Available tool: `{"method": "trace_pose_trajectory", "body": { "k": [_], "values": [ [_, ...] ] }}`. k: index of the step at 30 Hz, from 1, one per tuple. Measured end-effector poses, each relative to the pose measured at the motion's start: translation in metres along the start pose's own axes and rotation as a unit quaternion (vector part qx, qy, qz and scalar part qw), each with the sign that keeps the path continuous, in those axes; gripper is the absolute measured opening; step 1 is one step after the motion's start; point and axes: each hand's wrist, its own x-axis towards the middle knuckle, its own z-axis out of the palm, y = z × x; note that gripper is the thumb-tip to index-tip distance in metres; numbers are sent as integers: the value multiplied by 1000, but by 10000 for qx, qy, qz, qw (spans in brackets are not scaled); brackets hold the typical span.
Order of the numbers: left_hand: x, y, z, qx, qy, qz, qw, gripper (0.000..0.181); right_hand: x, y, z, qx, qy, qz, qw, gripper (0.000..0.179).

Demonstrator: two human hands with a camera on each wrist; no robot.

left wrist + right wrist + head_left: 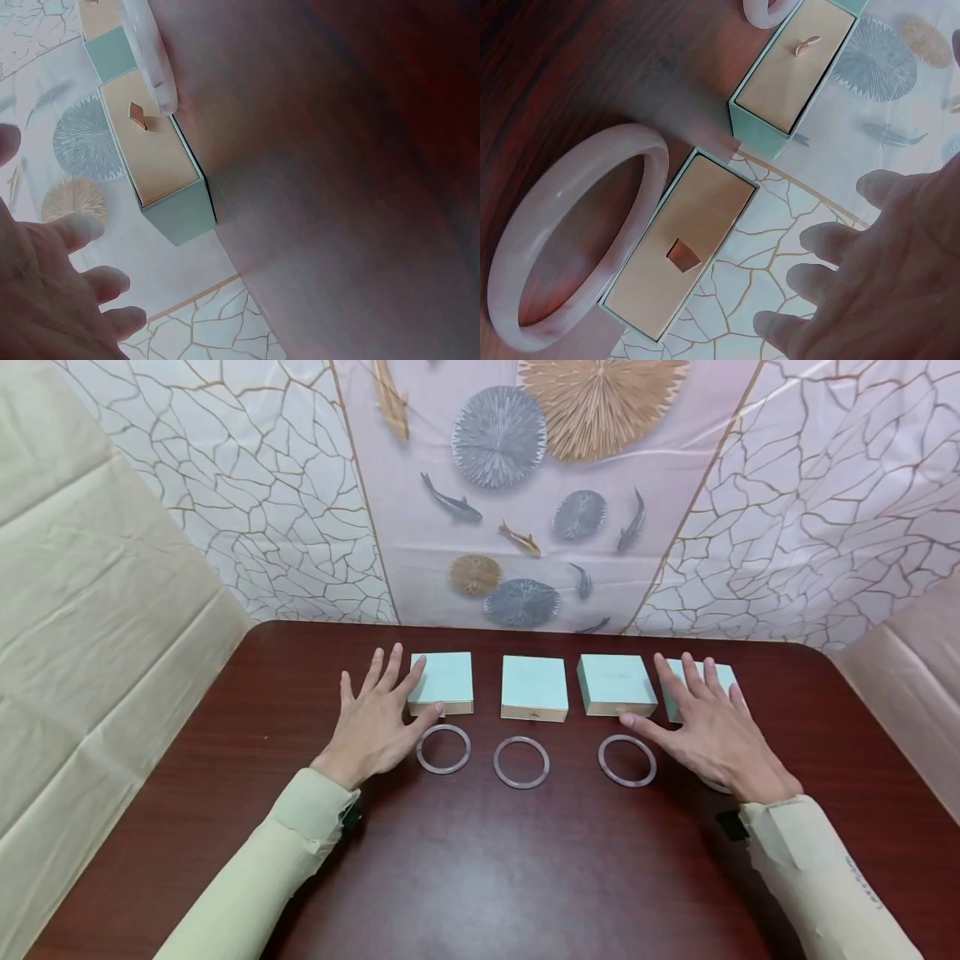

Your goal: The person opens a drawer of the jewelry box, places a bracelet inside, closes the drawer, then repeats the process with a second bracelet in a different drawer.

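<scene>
Sleeves (255, 872) nearest; left hand (375, 722), right hand (712, 735): fingers (391, 668) spread, released, near 4 boxes (534, 683), 4 bangles (522, 785)

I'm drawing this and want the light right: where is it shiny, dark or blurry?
Head view: pale glare on the table, low in the middle, and a dark shadow beside the right sleeve; left wrist view: the left hand looks dim and soft, the table hazy; right wrist view: the right hand is dim too, the big bracelet softly shiny.

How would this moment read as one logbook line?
left hand: spread, at leftmost box | right hand: spread, at rightmost box | boxes: four, in a row | bangles: four, on table
</scene>
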Motion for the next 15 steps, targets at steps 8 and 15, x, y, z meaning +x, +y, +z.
{"method": "trace_pose_trajectory", "body": {
  "k": [8, 15],
  "values": [
    [1, 0, -3, 12, -134, -36, 9999, 80, 4, -5, 0, 82, -87, -47, 9999, 101],
    [1, -3, -5, -106, -282, -34, 9995, 74, 7, -10, 1, 31, -41, -116, 9999, 99]
  ]
}}
